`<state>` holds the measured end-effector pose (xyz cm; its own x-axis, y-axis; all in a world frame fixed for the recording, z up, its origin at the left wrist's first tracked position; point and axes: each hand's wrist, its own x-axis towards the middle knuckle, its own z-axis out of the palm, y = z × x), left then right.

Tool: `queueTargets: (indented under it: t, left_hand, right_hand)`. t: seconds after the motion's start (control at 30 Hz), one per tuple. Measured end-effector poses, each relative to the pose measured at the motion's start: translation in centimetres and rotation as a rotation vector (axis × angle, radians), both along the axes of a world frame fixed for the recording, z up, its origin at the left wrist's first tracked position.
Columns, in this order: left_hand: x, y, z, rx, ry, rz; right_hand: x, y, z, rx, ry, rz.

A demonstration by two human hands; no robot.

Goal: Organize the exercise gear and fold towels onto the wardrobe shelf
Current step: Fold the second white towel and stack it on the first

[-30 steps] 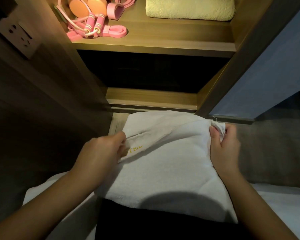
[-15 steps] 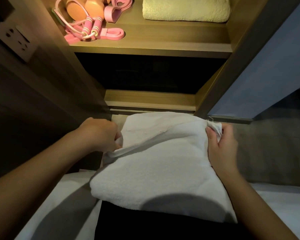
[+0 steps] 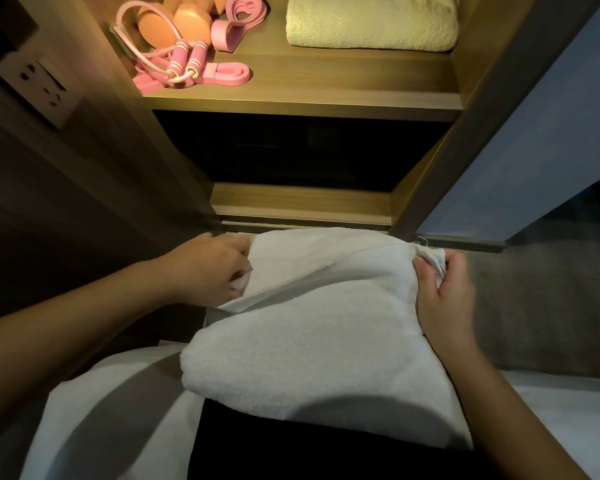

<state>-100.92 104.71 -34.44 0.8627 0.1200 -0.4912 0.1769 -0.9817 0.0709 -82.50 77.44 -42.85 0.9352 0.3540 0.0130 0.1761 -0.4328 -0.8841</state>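
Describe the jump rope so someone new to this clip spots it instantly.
Find the lit wardrobe shelf at the top of the view and go to its left end. The jump rope lies there before the orange dumbbells; unlike the flat pink resistance bands beside it, it has two striped handles.

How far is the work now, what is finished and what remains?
Done: the jump rope, bands and dumbbells lie on the shelf, beside a folded cream towel. In hand: the left hand and right hand grip the far corners of the white towel. Left: finish this fold and put it on the shelf.
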Motion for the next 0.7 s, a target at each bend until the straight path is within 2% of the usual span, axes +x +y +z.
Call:
queueTargets:
  t: [0.1,0.2,0.37,0.47,0.5,0.57,0.63,0.7]
  left_hand:
    - [-1.2,-0.2,2.0,-0.001,-0.371,-0.186]
    - [-2.3,0.2,4.6,-0.108,-0.573,-0.111]
    - [-3.9,-0.8,5.7,-0.387,-0.78,0.193]
    - [-4.5,-1.2,6.3,-0.452,-0.756,0.231]
    - [-4.7,-1.1,6.8,-0.401,-0.712,0.192]
    - [-4.8,-0.8,8.2,-0.116,-0.664,-0.025]
    - [-4.9,-0.8,9.3,0.169,-0.699,-0.302]
    - [-5.3,-1.0,10.5,0.302,-0.733,-0.506]
  right_hand:
    - [0.6,-0.2,1.4,0.1,0.043,0.008]
    - [1.2,-0.7,3.3,0.227,0.161,0.046]
    - [0.8,-0.5,5.6,0.465,0.287,0.059]
    - [0.7,-0.8,6.6,0.559,0.337,0.07]
    - [0.7,-1.0,7.0,0.574,0.344,0.096]
    - [0.7,-1.4,8.1,0.581,0.359,0.17]
    - [0.9,-1.8,9.3,0.581,0.366,0.244]
    - [1.3,-2.1,10.6,0.584,0.332,0.302]
